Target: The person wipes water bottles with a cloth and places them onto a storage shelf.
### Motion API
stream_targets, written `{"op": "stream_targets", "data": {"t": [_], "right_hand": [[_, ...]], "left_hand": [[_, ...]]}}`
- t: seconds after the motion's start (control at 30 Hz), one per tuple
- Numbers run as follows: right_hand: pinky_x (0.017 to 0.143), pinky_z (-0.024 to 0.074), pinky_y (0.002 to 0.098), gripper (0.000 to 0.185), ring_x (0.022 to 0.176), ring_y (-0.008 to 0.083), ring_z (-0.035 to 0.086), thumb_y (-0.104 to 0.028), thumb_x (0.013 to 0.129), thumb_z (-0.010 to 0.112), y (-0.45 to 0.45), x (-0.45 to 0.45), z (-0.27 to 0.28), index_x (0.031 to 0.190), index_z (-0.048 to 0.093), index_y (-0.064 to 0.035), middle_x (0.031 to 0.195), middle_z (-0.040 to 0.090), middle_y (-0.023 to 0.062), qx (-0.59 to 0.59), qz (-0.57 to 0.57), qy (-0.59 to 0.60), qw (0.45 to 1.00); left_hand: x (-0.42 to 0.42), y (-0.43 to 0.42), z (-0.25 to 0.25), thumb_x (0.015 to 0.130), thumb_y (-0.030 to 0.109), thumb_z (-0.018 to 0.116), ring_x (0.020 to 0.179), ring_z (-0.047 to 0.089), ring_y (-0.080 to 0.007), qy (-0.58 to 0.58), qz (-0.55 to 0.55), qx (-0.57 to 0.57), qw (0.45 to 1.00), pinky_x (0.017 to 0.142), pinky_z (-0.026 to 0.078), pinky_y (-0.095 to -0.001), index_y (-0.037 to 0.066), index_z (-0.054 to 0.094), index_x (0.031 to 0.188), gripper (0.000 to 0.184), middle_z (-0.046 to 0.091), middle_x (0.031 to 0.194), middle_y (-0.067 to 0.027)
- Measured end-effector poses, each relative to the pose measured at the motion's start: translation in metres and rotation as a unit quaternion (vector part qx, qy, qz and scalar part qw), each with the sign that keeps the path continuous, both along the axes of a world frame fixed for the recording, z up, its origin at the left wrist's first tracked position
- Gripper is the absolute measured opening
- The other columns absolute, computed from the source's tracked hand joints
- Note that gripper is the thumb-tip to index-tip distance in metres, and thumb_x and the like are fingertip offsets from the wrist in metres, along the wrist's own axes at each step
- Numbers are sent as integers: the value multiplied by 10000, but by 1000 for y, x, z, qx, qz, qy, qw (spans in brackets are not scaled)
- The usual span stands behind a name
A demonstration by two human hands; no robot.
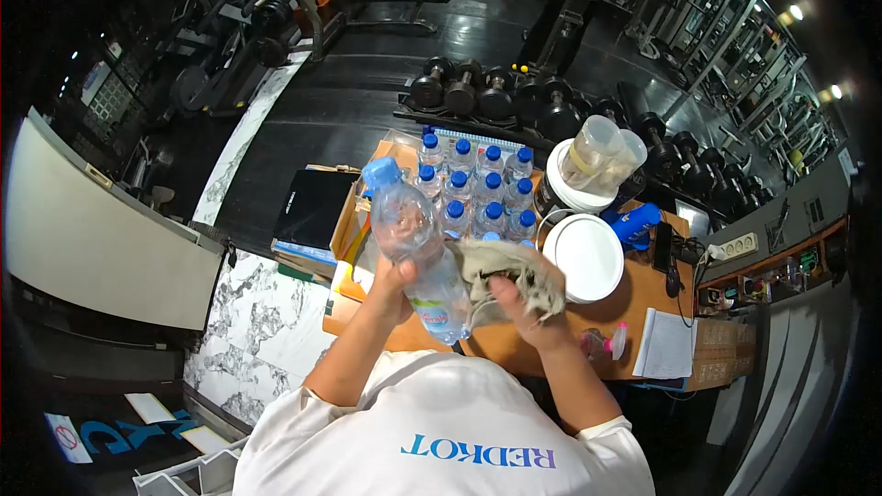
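Observation:
A large clear water bottle [432, 276] with a light blue cap tilts to the upper left in front of my chest. My left hand [393, 287] is closed round its side. A crumpled grey-beige cloth [505, 266] is in my right hand [524, 308], which presses it toward the bottle's right side; some of my fingers are hidden by the fabric. Just beyond my hands stand several small water bottles [492, 186] with dark blue caps, grouped in rows on the desk.
White lidded buckets [582, 259] and clear plastic cups [595, 154] stand right of the bottles. A blue shaker [636, 224], a notebook [665, 343] and a pink-topped spray bottle [606, 342] are on the desk [634, 298]. Dumbbells [463, 87] line a rack behind.

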State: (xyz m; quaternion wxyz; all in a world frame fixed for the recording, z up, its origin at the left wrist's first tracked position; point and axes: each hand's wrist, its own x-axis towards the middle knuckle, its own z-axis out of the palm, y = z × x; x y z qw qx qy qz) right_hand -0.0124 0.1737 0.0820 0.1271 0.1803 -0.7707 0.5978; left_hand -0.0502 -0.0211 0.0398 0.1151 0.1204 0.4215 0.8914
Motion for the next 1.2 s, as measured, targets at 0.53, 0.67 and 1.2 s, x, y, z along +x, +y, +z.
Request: {"op": "stream_targets", "data": {"t": [0.53, 0.67, 1.2], "right_hand": [[742, 444, 302, 226, 847, 198, 536, -81, 670, 676, -36, 19, -20, 893, 692, -110, 901, 654, -23, 232, 94, 185, 950], [703, 478, 319, 204, 787, 233, 590, -119, 695, 732, -3, 8, -27, 882, 663, -76, 896, 652, 59, 77, 78, 64, 992], [733, 431, 318, 223, 814, 191, 523, -132, 830, 571, -14, 32, -82, 1045, 625, -112, 832, 574, 37, 131, 16, 63, 989]], "left_hand": [[-11, -3, -15, 795, 751, 425, 889, 607, -222, -57, 149, -51, 986, 783, 522, -377, 95, 499, 1194, 771, 587, 1012, -66], [-7, 2, -15, 796, 746, 434, 898, 607, -225, -90, 125, -16, 988, 798, 512, -409, 115, 500, 1204, 754, 589, 1009, -64], [-15, -4, 12, 793, 733, 463, 965, 585, -210, -106, 162, 26, 981, 827, 491, -408, 90, 517, 1170, 747, 592, 1049, -78]]}}
